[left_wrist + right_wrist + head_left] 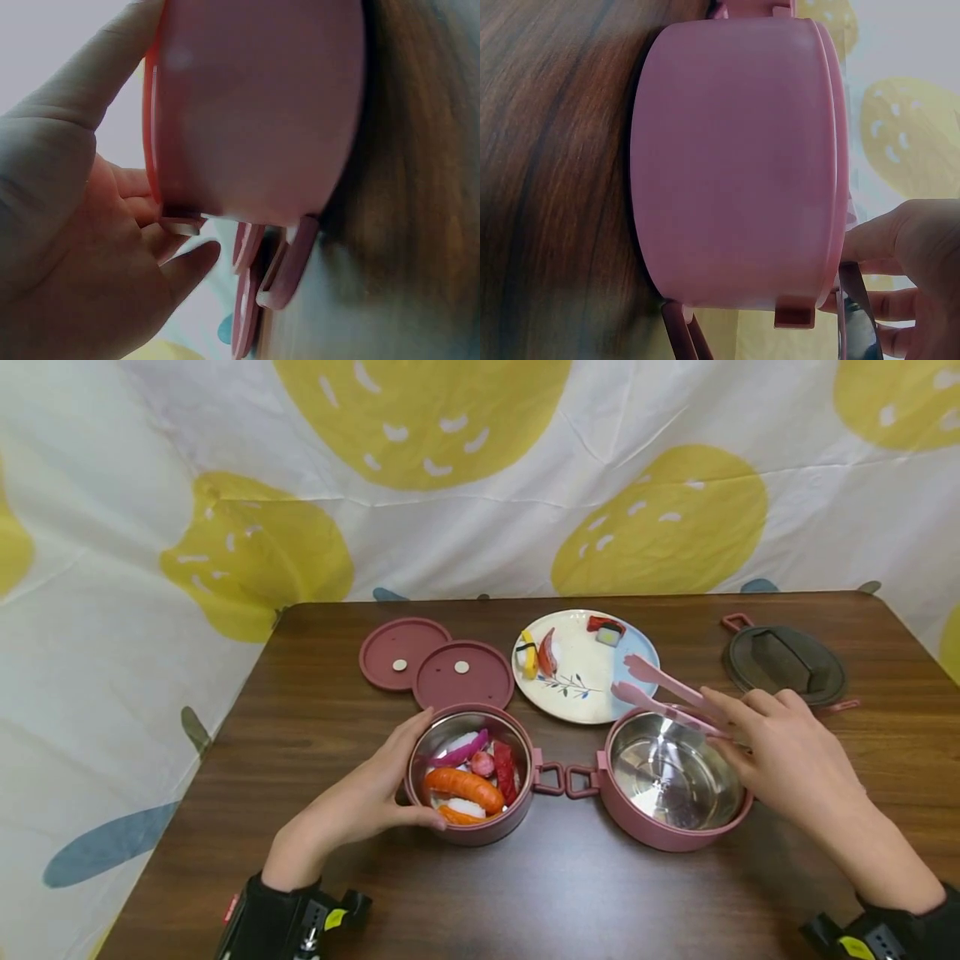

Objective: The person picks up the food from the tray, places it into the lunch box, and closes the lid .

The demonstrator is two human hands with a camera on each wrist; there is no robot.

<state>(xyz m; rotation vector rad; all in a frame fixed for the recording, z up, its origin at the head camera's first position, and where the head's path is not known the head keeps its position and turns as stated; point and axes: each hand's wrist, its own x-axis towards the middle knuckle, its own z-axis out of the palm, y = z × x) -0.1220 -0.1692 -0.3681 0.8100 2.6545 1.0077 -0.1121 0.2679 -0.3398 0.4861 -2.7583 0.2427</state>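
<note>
The grip of the right hand [783, 750] pinches pink tongs [671, 686], tips parted, over the far rim of a steel-lined pink pot [663, 837]. The left hand [367, 795] holds a matching pot [480, 837], thumb and fingers around its rim; an orange sausage [463, 787] lies inside. Behind, on the table [585, 893], are a plate [573, 643] and two round lids [465, 689].

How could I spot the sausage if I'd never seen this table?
On the brown table, two pink pots stand side by side. Look inside the left pot, which the left hand holds. The sausage is the plump, curved orange piece, longer and thicker than the purple piece and red strip near it.
</note>
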